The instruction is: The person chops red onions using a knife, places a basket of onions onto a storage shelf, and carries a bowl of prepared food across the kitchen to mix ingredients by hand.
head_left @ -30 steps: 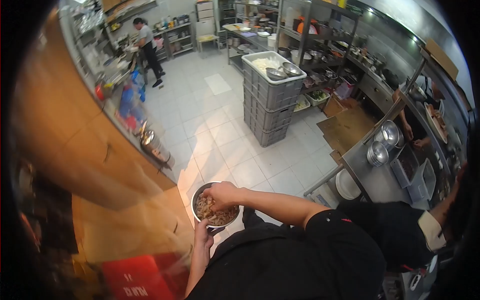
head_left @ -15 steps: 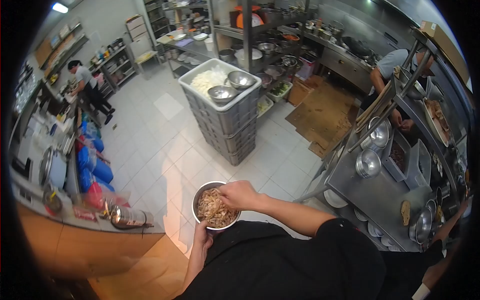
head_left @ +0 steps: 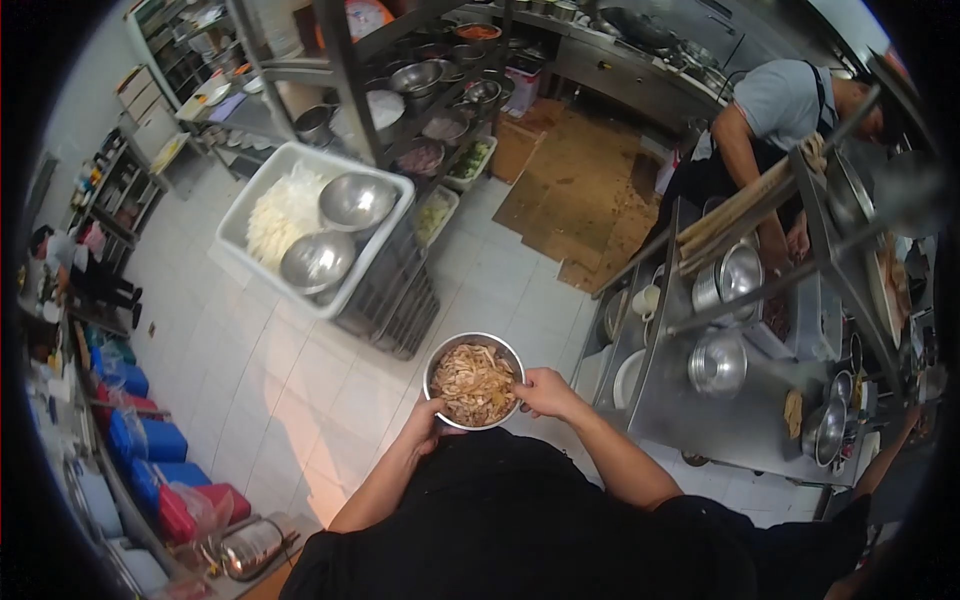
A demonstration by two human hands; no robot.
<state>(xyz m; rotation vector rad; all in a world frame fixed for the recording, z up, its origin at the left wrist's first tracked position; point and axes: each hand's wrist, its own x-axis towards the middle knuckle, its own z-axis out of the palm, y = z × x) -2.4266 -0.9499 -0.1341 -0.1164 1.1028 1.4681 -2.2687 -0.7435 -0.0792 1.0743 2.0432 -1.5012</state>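
A round metal bowl (head_left: pixel 432 362) is held in front of my body. Light brown shredded food (head_left: pixel 473 384), perhaps meat or mushroom strips, fills most of it. My left hand (head_left: pixel 430 424) is closed on the bowl's lower left side, with the thumb at the rim and the other fingers hidden beneath. On the opposite side my right hand (head_left: pixel 545 392) grips the rim, its fingers curled. The bowl is level and seen from above.
Ahead on the left stands a stack of grey crates topped by a white tub (head_left: pixel 232 232) with pale food and two metal bowls (head_left: pixel 318 262). A steel worktable (head_left: pixel 660 420) with bowls lies to the right, where a person (head_left: pixel 775 110) bends over containers. Flattened cardboard (head_left: pixel 580 180) covers some floor.
My right hand has left the food inside the bowl and now holds its right rim. The view has swung right, bringing the crates and the worktable nearer.
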